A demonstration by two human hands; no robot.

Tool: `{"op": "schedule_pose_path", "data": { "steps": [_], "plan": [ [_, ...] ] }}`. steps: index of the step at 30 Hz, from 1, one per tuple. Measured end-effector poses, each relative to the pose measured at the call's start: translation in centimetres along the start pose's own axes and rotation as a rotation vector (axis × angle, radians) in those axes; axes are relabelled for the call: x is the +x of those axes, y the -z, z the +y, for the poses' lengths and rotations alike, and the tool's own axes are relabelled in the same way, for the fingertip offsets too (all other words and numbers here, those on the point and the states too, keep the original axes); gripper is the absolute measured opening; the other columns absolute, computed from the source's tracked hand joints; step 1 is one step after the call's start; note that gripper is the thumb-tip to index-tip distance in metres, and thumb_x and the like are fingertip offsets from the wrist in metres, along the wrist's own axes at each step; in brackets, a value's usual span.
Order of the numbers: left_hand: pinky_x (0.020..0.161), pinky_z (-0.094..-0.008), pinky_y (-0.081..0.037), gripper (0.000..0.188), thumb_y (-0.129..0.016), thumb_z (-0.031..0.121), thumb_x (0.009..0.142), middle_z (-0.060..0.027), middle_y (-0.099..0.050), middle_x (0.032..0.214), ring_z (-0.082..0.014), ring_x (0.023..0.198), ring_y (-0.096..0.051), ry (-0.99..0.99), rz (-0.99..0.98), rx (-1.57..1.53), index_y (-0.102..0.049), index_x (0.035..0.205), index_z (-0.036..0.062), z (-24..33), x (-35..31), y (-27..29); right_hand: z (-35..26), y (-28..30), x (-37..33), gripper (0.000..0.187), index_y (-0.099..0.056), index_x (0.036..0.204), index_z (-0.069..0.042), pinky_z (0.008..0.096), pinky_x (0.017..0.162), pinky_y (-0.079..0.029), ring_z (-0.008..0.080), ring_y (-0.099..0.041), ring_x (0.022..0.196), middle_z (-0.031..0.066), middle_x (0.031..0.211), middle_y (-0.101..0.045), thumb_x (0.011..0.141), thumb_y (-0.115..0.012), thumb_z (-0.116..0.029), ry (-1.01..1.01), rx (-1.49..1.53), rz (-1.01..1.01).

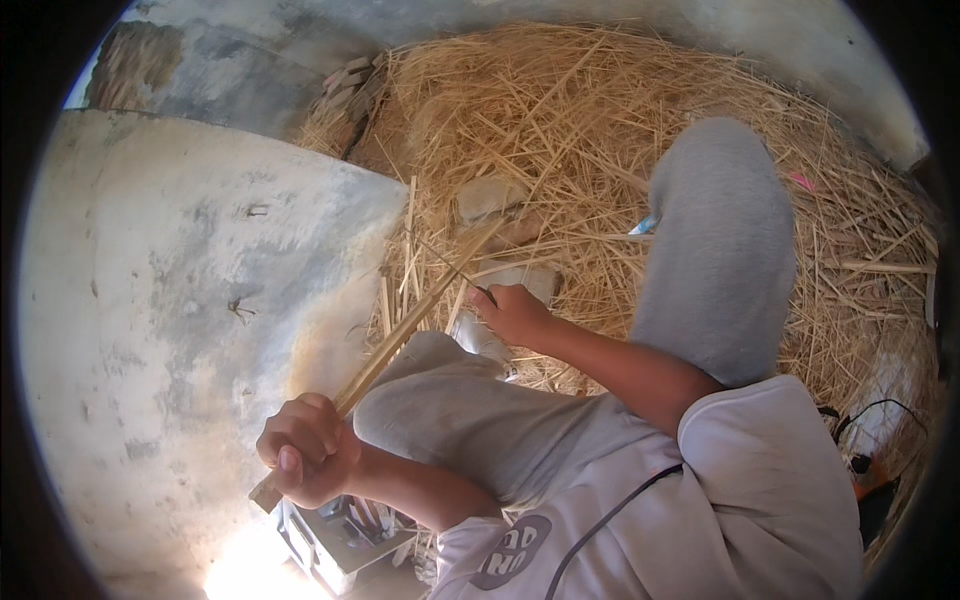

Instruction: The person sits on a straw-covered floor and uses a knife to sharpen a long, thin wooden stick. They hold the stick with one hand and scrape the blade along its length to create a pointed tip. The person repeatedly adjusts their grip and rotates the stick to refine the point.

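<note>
My left hand point(312, 450) is wrapped round the lower end of a long, pale bamboo strip point(405, 328), whose short butt end sticks out below the fist. From there the strip slants up and away to the right, past my bent knee. My right hand point(515, 315) is closed on the handle of a thin-bladed knife point(440, 258). The narrow dark blade lies across the strip, its tip pointing up and left. Whether the edge bites into the strip cannot be made out.
Straw-like shavings point(600, 110) cover the ground, with flat stones point(490, 198) among them. A stained pale wall point(180, 260) rises close on the left. Below my left hand stands an open grey box point(350, 560) with items inside. A dark cable point(620, 515) runs over my shirt.
</note>
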State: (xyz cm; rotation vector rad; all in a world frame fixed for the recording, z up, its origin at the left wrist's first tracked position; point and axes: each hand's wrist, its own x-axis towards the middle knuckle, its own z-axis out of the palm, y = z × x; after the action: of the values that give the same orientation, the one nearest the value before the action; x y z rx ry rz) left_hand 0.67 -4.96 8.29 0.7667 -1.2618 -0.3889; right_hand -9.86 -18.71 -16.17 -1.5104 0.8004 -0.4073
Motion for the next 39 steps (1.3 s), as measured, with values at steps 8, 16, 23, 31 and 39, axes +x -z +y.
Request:
{"op": "schedule_pose_path", "data": {
  "steps": [8, 16, 23, 31, 39],
  "plan": [
    [0.043, -0.0259, -0.033, 0.035, -0.056, 0.017, 0.080, 0.0020, -0.034, 0.046, -0.0119, 0.043, -0.040, -0.028, -0.336, -0.116, -0.037, 0.051, 0.0140, 1.4, 0.4, -0.6, 2.0, -0.7, -1.9, 0.046, -0.058, 0.092, -0.004, 0.0498, 0.065, -0.050, 0.0408, -0.064, 0.068, 0.0203, 0.067, -0.062, 0.101, -0.048, -0.047, 0.545, -0.139, 0.086],
    [0.046, -0.0279, -0.031, 0.030, -0.055, 0.015, 0.079, -0.0006, -0.038, 0.051, -0.0128, 0.049, -0.042, 0.029, -0.228, 0.021, -0.038, 0.055, 0.0116, 0.5, 0.4, 0.9, 0.5, -1.4, -2.4, 0.050, -0.061, 0.098, -0.004, 0.0510, 0.068, -0.051, 0.0410, -0.066, 0.071, 0.0213, 0.070, -0.064, 0.100, -0.047, -0.052, 0.384, -0.259, 0.045],
    [0.045, -0.0282, -0.031, 0.037, -0.055, 0.017, 0.079, 0.0009, -0.034, 0.046, -0.0126, 0.046, -0.040, -0.055, -0.137, 0.066, -0.033, 0.049, 0.0136, 2.1, 0.0, -1.2, 2.8, -0.5, -0.9, 0.050, -0.062, 0.105, -0.003, 0.0499, 0.070, -0.053, 0.0389, -0.068, 0.078, 0.0211, 0.077, -0.067, 0.101, -0.045, -0.050, 0.088, -0.295, 0.101],
    [0.049, -0.0281, -0.032, 0.040, -0.054, 0.018, 0.082, 0.0009, -0.034, 0.046, -0.0129, 0.048, -0.041, -0.037, -0.134, 0.021, -0.033, 0.048, 0.0143, 3.0, -0.8, 0.1, 0.9, -1.0, -1.9, 0.057, -0.061, 0.102, 0.000, 0.0528, 0.074, -0.051, 0.0428, -0.067, 0.079, 0.0225, 0.076, -0.067, 0.102, -0.040, -0.053, 0.467, -0.247, -0.023],
    [0.048, -0.0291, -0.032, 0.040, -0.054, 0.018, 0.083, 0.0013, -0.034, 0.048, -0.0128, 0.049, -0.042, -0.047, -0.113, 0.020, -0.033, 0.049, 0.0152, 4.0, -1.0, 0.3, 5.1, -1.5, 0.0, 0.055, -0.060, 0.102, 0.000, 0.0518, 0.072, -0.051, 0.0420, -0.067, 0.078, 0.0218, 0.075, -0.066, 0.101, -0.043, -0.052, -0.072, -0.214, 0.067]
  ]
}}
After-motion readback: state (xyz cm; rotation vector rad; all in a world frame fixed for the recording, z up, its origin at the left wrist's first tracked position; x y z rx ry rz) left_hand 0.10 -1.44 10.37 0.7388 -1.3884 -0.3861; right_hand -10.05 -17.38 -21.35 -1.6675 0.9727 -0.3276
